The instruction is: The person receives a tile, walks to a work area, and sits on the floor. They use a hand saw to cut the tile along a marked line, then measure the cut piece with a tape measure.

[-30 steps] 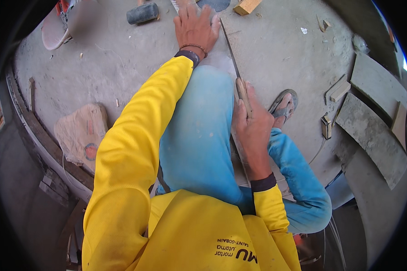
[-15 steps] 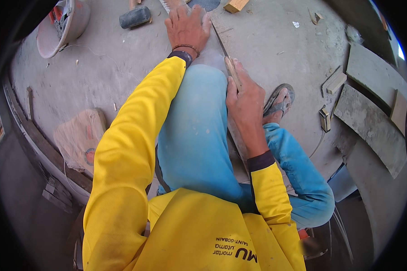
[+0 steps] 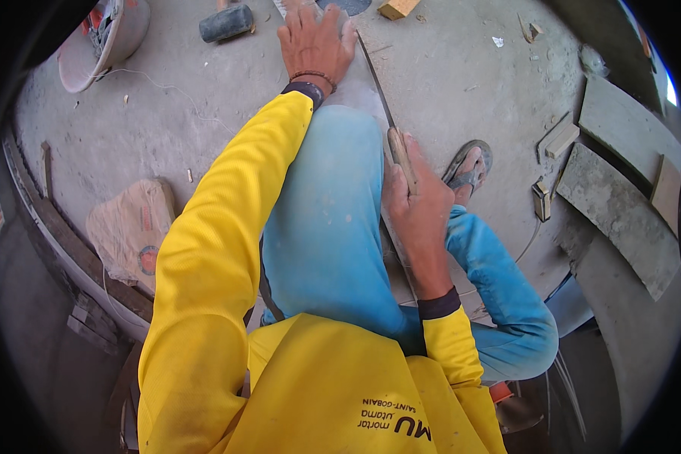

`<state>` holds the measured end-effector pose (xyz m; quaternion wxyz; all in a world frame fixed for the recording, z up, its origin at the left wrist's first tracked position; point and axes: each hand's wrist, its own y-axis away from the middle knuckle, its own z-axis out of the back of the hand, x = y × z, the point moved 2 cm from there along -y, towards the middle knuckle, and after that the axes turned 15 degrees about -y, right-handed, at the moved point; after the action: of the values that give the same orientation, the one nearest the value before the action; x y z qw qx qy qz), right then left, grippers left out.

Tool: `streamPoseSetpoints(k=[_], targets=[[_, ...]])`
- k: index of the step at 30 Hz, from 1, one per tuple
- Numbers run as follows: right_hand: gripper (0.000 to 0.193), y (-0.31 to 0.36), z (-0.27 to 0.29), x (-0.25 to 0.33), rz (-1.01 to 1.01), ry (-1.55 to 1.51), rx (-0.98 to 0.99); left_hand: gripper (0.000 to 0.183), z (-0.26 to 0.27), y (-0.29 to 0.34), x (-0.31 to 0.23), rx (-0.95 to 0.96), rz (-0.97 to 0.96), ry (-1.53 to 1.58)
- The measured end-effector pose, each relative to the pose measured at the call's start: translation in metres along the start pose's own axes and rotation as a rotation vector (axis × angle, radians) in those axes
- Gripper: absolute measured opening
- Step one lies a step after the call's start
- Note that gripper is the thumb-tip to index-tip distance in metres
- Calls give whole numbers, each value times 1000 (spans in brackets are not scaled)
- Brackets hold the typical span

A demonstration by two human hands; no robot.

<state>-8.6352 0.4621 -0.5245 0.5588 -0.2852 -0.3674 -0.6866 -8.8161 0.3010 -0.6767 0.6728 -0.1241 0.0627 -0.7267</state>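
Observation:
In my right hand (image 3: 422,198) is a handsaw with a worn wooden handle (image 3: 402,157). My fingers are wrapped around that handle. Its thin dark blade (image 3: 376,79), seen almost edge-on, runs forward along the right side of a grey board (image 3: 353,97). My left hand (image 3: 315,44) lies flat on the board near its far end, fingers spread and pressing down. My bent knee (image 3: 333,144) in blue trousers rests over the board and hides much of it. Whether the saw teeth are in the board cannot be made out.
A black-headed mallet (image 3: 226,23) and a wood block (image 3: 398,7) lie ahead. A bucket (image 3: 112,45) stands far left, with a cord beside it. A crumpled paper sack (image 3: 134,231) is left. Grey boards (image 3: 620,216) lie right, near a small clamp-like tool (image 3: 541,200).
My right hand has drawn the saw back toward me and slightly right, so more blade shows ahead of the handle. My left hand stays nearly in place.

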Motion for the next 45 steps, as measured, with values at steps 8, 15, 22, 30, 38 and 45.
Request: streamPoseSetpoints(k=[8,15,22,30,38,45], targets=[[48,-33,-11,-5,43,38,-8,39,2,-5,-7,41,3,17],[47,18,11,0,-46,-39,25,39,-3,1,2,-35,-8,-22],[49,-29,-8,-4,10,3,45,40,-1,-2,-1,5,-2,-6],[48,-35,-10,-3,-64,28,81,53,4,-3,-9,294,72,178],[45,20,10,0,-36,-10,43,39,2,-3,2,-5,-4,-54],[49,-21,-9,-6,40,-2,21,38,0,-3,-2,-12,3,6]])
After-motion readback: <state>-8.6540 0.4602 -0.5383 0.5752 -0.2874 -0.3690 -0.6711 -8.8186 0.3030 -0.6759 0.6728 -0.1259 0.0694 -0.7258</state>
